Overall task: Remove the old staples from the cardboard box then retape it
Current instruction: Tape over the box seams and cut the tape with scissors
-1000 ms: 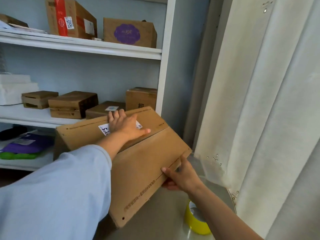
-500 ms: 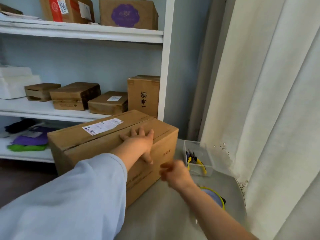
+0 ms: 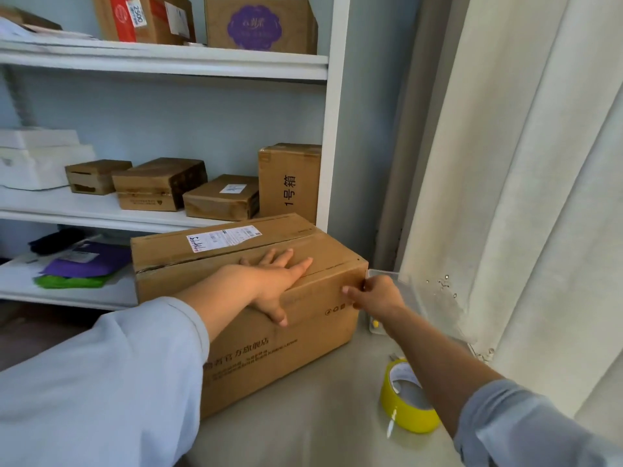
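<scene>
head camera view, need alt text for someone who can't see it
A person's left hand presses flat on top of a closed cardboard box on a table, while the right hand touches the box's right top corner. A yellow tape roll lies on the table to the right, and shelves of smaller boxes stand behind.

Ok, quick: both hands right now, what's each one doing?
Left hand: open, flat across the cardboard box top, thumb down the near side.
Right hand: fingers curled at the box's right corner edge; whether it pinches anything cannot be told.
</scene>
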`<state>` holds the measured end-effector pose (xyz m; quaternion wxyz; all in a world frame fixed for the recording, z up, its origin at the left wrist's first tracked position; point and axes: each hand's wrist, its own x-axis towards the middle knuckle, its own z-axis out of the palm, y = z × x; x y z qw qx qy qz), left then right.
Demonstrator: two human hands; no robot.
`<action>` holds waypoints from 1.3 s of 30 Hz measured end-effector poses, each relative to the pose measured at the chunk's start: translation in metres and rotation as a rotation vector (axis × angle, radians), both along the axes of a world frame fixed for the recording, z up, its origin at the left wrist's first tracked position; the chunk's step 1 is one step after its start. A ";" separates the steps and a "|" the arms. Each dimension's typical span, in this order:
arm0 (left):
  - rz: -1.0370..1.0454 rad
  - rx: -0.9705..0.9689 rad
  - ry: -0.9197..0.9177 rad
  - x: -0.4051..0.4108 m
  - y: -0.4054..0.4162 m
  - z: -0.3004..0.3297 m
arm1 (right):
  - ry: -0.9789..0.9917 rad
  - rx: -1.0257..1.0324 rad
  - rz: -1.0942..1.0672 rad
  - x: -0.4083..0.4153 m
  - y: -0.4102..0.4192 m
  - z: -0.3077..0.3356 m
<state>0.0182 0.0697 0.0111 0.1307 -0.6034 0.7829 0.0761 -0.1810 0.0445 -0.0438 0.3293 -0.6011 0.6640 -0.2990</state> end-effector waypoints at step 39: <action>0.075 -0.279 0.136 -0.051 0.018 -0.013 | 0.629 0.164 0.191 -0.061 0.040 -0.020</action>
